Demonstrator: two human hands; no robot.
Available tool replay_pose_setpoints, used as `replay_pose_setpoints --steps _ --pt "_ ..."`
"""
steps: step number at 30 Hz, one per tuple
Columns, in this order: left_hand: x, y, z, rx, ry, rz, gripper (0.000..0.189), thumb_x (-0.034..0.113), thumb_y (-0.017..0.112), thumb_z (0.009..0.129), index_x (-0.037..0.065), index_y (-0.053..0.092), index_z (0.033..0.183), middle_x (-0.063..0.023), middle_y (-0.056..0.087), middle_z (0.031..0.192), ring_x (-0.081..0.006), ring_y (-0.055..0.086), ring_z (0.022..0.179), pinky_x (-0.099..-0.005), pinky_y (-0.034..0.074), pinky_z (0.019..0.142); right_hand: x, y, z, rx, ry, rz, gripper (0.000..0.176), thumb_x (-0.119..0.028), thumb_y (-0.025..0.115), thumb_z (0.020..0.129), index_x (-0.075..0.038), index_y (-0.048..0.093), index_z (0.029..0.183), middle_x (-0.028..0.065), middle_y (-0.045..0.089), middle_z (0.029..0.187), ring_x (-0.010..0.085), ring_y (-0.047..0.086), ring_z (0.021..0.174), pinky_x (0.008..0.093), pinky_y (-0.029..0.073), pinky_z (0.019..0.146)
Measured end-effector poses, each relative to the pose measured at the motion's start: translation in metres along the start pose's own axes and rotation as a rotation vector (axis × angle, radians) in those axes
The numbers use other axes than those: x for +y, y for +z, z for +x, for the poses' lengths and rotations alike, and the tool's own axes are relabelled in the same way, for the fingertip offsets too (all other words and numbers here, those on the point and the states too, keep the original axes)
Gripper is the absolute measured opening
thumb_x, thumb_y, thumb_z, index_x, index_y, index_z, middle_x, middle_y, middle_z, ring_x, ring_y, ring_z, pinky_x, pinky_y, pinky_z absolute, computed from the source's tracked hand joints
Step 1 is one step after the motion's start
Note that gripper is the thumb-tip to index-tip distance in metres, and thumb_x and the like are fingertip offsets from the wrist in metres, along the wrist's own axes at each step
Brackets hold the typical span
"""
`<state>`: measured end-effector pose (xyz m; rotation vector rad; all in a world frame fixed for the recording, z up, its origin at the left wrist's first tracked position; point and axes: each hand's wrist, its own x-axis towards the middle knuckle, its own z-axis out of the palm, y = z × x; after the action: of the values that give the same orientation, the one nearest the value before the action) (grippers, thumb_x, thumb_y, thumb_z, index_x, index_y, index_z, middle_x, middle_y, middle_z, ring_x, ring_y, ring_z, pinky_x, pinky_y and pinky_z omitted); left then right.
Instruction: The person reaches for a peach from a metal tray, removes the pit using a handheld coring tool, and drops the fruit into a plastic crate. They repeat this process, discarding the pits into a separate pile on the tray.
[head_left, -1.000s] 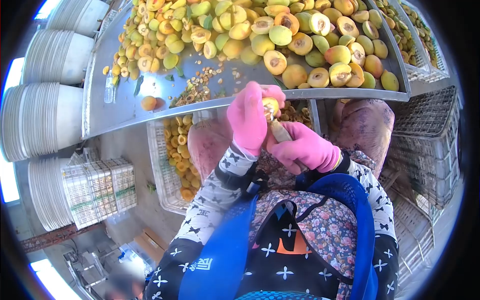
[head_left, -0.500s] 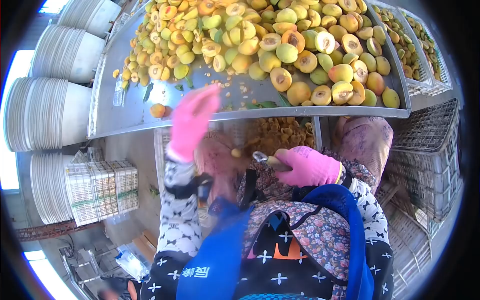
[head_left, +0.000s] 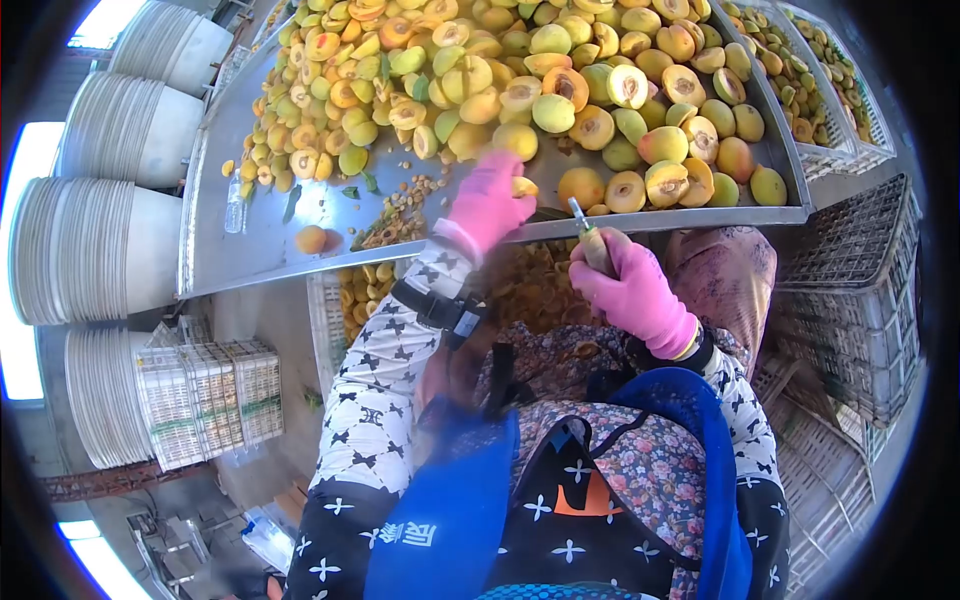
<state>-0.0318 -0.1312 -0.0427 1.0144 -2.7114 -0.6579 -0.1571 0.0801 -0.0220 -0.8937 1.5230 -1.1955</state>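
My left hand [head_left: 488, 205], in a pink glove, is at the front of the metal tray, its fingers closed around a yellow peach half [head_left: 523, 187]. A whole-looking yellow peach [head_left: 515, 141] lies right by its fingertips. To the right, just in front of the tray's edge, my pink-gloved right hand [head_left: 635, 290] grips a small pitting tool [head_left: 594, 245]. That tool has a pale handle and a narrow metal tip pointing up toward the tray. Halved peaches [head_left: 666, 184], many with stones showing, are heaped beyond both hands.
The metal tray [head_left: 250, 262] has a raised front edge. Loose stones [head_left: 395, 215] and a clear bottle [head_left: 236, 205] lie on it. Below is a crate of peach halves [head_left: 365, 295]. Stacked white tubs [head_left: 90, 250] stand left, grey plastic crates [head_left: 845, 300] right.
My left hand has moved right along the tray edge and closed on a peach half. My right hand has risen, turning the tool tip upward. More loose stones show on the tray.
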Motion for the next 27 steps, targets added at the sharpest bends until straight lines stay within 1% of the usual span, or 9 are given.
replay_pose_setpoints --steps 2,3,7,9,13,16,19,22,27 --pt "0.006 -0.019 -0.015 -0.022 -0.186 -0.506 0.038 0.022 0.071 0.083 0.006 0.058 0.116 -0.012 0.059 0.107 -0.03 0.063 0.091 -0.0436 0.053 0.082 0.005 0.004 0.001 0.055 -0.037 -0.033 0.022 -0.019 0.069 0.086 -0.003 0.059 0.097 0.0149 0.064 0.074 0.0302 0.064 0.066 0.0389 0.05 0.064" --pt "0.009 -0.022 -0.024 -0.002 -0.213 -0.876 0.038 0.02 0.069 0.086 0.005 0.056 0.118 -0.012 0.059 0.108 -0.0292 0.063 0.093 -0.0441 0.053 0.085 0.015 0.01 0.001 0.103 -0.223 -0.064 0.018 -0.014 0.069 0.086 -0.004 0.06 0.098 0.0041 0.061 0.071 0.0112 0.056 0.056 0.0278 0.047 0.053" --pt "0.044 -0.022 -0.063 -0.019 -0.206 -1.627 0.038 0.012 0.059 0.094 -0.002 0.047 0.127 -0.0177 0.058 0.118 -0.0309 0.061 0.107 -0.0464 0.05 0.097 0.01 0.03 0.001 0.256 -0.569 -0.359 0.028 -0.013 0.071 0.084 -0.003 0.058 0.106 0.0182 0.065 0.081 0.0384 0.065 0.072 0.0413 0.052 0.064" --pt "0.052 -0.008 -0.072 -0.073 -0.28 -1.876 0.04 0.016 0.052 0.097 -0.003 0.044 0.131 -0.0229 0.055 0.128 -0.0338 0.057 0.115 -0.0461 0.047 0.101 0.01 0.028 0.004 0.248 -0.556 -0.421 0.03 -0.014 0.071 0.084 -0.004 0.057 0.108 0.0186 0.066 0.085 0.0404 0.065 0.077 0.0438 0.052 0.065" --pt "0.068 -0.011 -0.081 0.01 -0.255 -1.865 0.038 0.019 0.041 0.102 -0.004 0.048 0.131 -0.0228 0.056 0.129 -0.0334 0.059 0.113 -0.0432 0.048 0.101 0.016 0.027 0.002 0.21 -0.491 -0.667 0.032 -0.018 0.071 0.084 -0.005 0.057 0.109 0.0182 0.066 0.089 0.0401 0.065 0.079 0.0464 0.051 0.067" --pt "0.073 -0.017 -0.081 -0.032 -0.198 -1.679 0.034 0.014 0.055 0.096 -0.003 0.052 0.126 -0.0158 0.061 0.113 -0.0248 0.062 0.105 -0.0353 0.05 0.095 0.015 0.023 0.001 0.202 -0.506 -0.802 0.032 -0.026 0.065 0.087 -0.006 0.053 0.109 0.0126 0.064 0.088 0.0322 0.065 0.079 0.0445 0.049 0.068" --pt "0.063 -0.019 -0.084 0.071 0.189 -0.74 0.033 0.016 0.058 0.097 -0.003 0.052 0.124 -0.0163 0.064 0.113 -0.025 0.065 0.098 -0.0355 0.054 0.089 0.017 0.02 0.0 0.139 -0.539 -0.895 0.027 -0.024 0.065 0.086 -0.007 0.052 0.103 0.013 0.064 0.089 0.0317 0.065 0.077 0.044 0.048 0.068" --pt "0.07 -0.022 -0.08 -0.058 -0.515 -1.671 0.028 0.014 0.064 0.095 -0.001 0.056 0.116 -0.0123 0.065 0.107 -0.0212 0.066 0.092 -0.0324 0.055 0.084 0.023 0.025 -0.001 0.092 -0.486 -0.939 0.027 -0.024 0.067 0.085 -0.007 0.05 0.098 0.0144 0.064 0.086 0.0343 0.065 0.077 0.0455 0.049 0.067" --pt "0.094 0.001 -0.081 0.326 -0.317 -1.59 0.021 0.017 0.062 0.097 0.002 0.058 0.11 -0.0111 0.066 0.101 -0.0212 0.066 0.089 -0.0337 0.056 0.081 0.027 0.041 -0.005 0.034 -0.386 -0.366 0.022 -0.019 0.066 0.087 -0.003 0.053 0.096 0.0188 0.063 0.078 0.0414 0.063 0.075 0.0468 0.047 0.063"
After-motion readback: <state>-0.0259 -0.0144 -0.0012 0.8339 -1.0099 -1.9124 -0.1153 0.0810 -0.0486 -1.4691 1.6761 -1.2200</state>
